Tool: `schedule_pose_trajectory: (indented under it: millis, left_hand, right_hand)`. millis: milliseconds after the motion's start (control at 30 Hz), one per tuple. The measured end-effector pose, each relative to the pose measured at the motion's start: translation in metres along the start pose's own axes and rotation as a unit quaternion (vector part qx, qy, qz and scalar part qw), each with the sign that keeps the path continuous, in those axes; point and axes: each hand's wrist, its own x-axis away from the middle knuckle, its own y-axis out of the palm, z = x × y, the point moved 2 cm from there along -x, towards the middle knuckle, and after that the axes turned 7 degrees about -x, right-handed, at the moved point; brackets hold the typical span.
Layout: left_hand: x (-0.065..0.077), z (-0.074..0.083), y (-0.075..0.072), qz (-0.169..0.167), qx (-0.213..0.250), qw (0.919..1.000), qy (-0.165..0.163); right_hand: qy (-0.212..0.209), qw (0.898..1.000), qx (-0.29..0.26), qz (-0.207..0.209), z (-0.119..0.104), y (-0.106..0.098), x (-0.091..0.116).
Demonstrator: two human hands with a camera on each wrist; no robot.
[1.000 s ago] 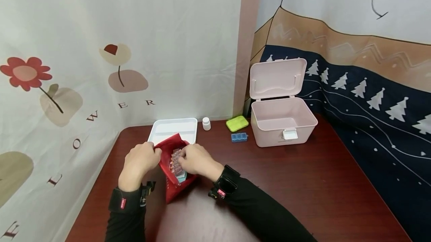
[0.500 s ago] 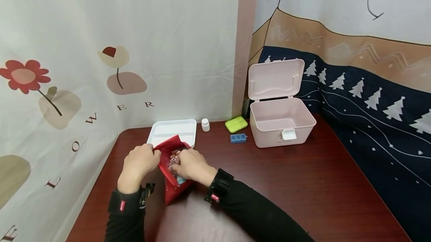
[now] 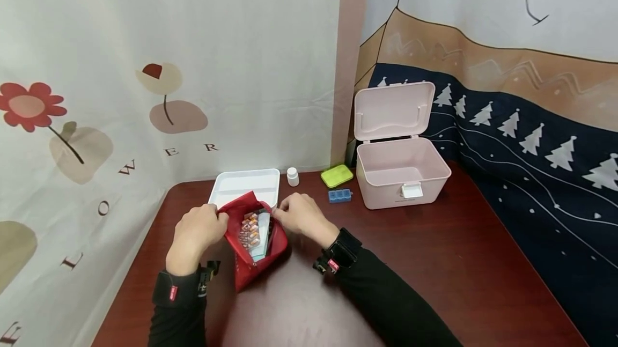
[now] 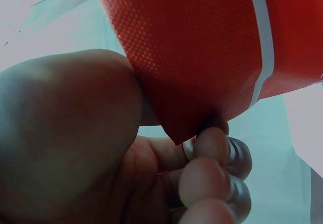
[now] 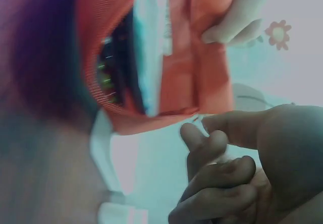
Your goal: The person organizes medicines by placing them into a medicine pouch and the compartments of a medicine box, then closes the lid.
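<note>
A red fabric pouch [image 3: 243,274] stands with its mouth spread on the table. Inside it are a blister pack [image 3: 250,230] of orange-and-white capsules and a pale blue-and-white flat packet [image 3: 261,240]; dark items beside them are blurred in the right wrist view. My left hand [image 3: 199,231] grips the pouch's upper left edge, thumb against curled fingers, as the left wrist view shows up close. At the upper right corner of the mouth, my right hand [image 3: 305,214] pinches the rim between thumb and forefinger, its other fingers curled in the right wrist view.
Behind the pouch lies a white tray [image 3: 246,179]. To its right stand a small white bottle [image 3: 293,177], a lime-green flat case [image 3: 336,175], a blue pill organizer [image 3: 340,196] and a pink box [image 3: 396,194] with its lid raised. Fabric backdrops border the table.
My right hand has come out of the pouch and moved to its upper right rim, uncovering the blister pack and packet. The mouth is spread wider. My left hand keeps its grip.
</note>
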Motion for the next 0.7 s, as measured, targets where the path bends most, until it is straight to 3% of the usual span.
schedule_pose_trajectory:
  millis: [233, 500, 700]
  left_hand:
    - [-0.001, 0.0, 0.001, 0.001, -0.004, 1.0, 0.0]
    - [0.0, 0.002, 0.003, 0.001, 0.002, 1.0, -0.002]
    - [0.001, 0.004, 0.003, 0.007, 0.003, 1.0, 0.005]
  right_hand:
    - [0.042, 0.998, -0.007, -0.039, 0.032, 0.015, 0.012]
    - [0.029, 0.996, -0.013, -0.084, 0.046, 0.019, 0.021]
    - [0.009, 0.996, -0.014, -0.092, 0.046, 0.016, 0.021]
